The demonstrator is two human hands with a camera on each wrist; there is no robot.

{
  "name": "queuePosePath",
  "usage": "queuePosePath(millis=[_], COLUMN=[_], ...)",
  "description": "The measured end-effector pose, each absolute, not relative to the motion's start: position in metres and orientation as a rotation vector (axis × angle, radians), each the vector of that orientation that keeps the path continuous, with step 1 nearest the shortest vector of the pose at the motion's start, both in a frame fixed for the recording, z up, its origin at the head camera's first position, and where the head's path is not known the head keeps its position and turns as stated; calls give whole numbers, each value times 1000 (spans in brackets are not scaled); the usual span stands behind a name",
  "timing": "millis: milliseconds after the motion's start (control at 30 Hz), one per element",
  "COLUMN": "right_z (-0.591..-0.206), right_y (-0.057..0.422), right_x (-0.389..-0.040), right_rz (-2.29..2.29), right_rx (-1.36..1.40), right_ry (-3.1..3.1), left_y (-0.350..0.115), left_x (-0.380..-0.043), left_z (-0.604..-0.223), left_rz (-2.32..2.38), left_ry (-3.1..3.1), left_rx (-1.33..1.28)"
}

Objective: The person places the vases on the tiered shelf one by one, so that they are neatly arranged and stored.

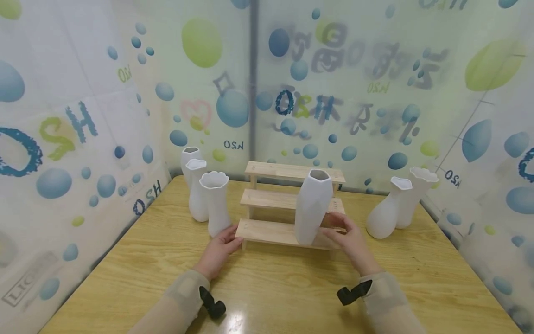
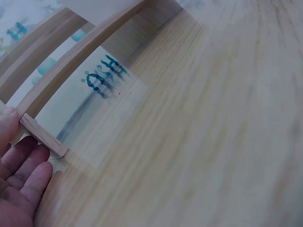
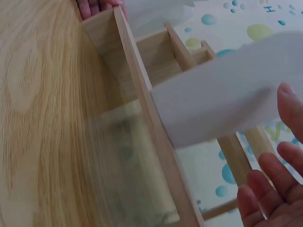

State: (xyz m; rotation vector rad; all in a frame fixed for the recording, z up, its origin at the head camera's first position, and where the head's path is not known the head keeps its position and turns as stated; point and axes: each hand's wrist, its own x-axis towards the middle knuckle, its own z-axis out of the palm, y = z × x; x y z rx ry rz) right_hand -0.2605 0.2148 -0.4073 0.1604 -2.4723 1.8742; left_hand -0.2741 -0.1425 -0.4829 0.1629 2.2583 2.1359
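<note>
A tall white faceted vase (image 1: 313, 208) stands upright on the right part of the lowest step of a three-tier wooden shelf (image 1: 267, 232). My right hand (image 1: 347, 236) is just to the right of this vase, its fingers spread and loosely bent. In the right wrist view the thumb (image 3: 289, 106) overlaps the vase's side, while the other fingers stand apart from it. At the shelf's left end, my left hand (image 1: 219, 250) grips the corner of the lowest step. The thumb lies along the board's end, and the fingers (image 2: 31, 165) curl by the side leg.
Left of the shelf stand a scalloped white vase (image 1: 214, 204), a slim-necked vase (image 1: 197, 190) and a faceted vase (image 1: 185, 160) behind them. To the right are a slanted-neck vase (image 1: 384, 213) and a fluted vase (image 1: 413, 199). Printed curtains surround the wooden table (image 1: 283, 297).
</note>
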Motion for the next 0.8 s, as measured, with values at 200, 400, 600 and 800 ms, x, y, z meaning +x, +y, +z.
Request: queuePosePath(millis=[200,400,600,800], right_z=[-417,-433,-452,-460], right_y=[237,254,261,261], right_x=[-258,-255,-260,-262], right_rz=[1815,1852,1958,1971], right_rx=[38,-4,142,170], right_ry=[-2531,-2560,-2570,-2576], left_y=[-143,-143,-142,-143], left_x=[-275,-275,-274,-274], left_z=[-484,-483,-482,-483], left_rz=[2152,2150,2130,2126], left_ry=[2239,2246,2273,2274], left_rx=[168,160,160,171])
